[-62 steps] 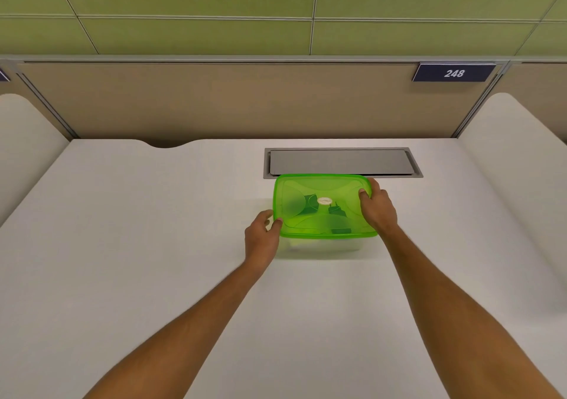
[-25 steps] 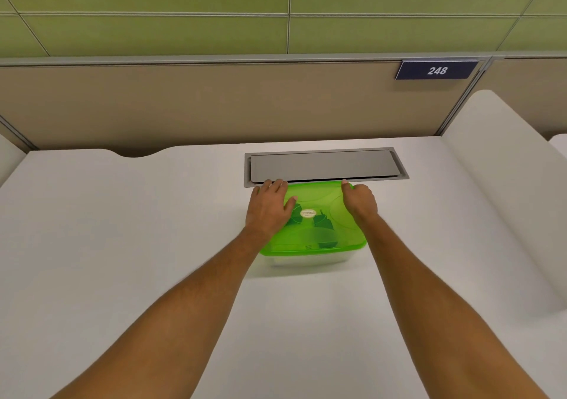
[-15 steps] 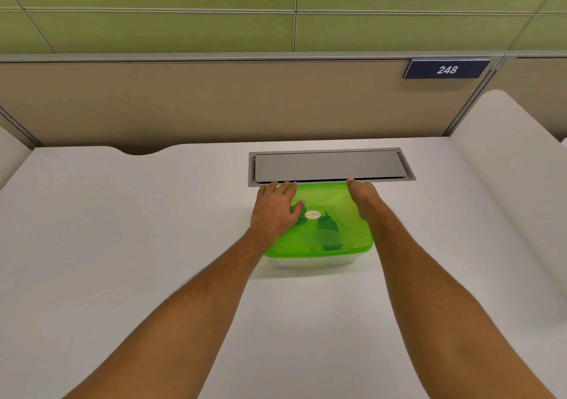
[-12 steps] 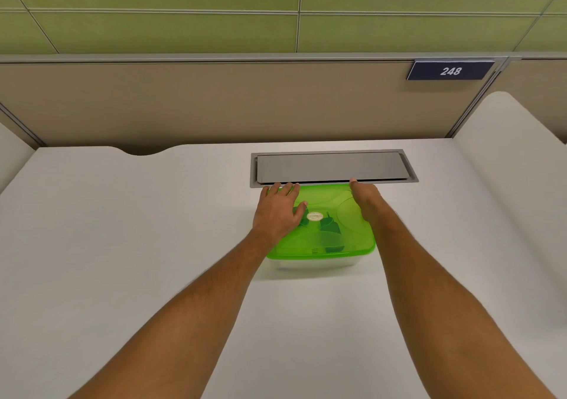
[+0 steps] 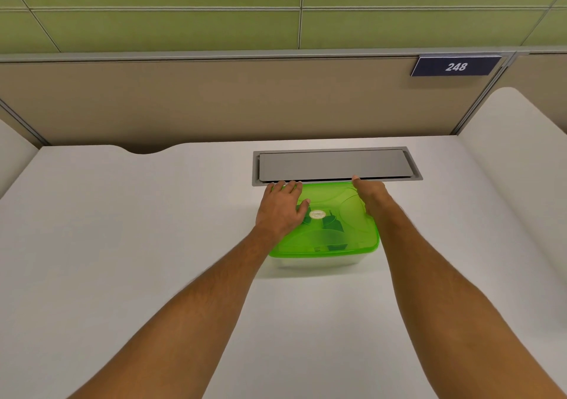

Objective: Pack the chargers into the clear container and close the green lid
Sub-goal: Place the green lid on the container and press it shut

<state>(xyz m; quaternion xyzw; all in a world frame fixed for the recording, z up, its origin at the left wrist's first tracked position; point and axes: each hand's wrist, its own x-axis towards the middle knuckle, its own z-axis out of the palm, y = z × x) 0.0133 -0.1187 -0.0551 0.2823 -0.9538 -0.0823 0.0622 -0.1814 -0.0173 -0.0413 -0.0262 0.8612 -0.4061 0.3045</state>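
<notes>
The clear container (image 5: 316,262) stands on the white desk (image 5: 122,245) with the translucent green lid (image 5: 340,232) lying on top of it. Dark chargers (image 5: 333,226) show dimly through the lid. My left hand (image 5: 280,211) lies palm down on the lid's far left part, fingers bent over the far edge and thumb resting on top. My right hand (image 5: 369,193) is curled over the lid's far right corner. Both forearms reach in from the bottom of the view.
A grey cable hatch (image 5: 334,163) is set into the desk just behind the container, touching distance from my fingertips. A beige partition (image 5: 214,100) with a plate reading 248 (image 5: 456,66) closes the back. White side panels (image 5: 515,153) flank the desk.
Both hands have moved from the lid's near corners and sides to its far edge. Over the last half second they have stayed in place on the lid.
</notes>
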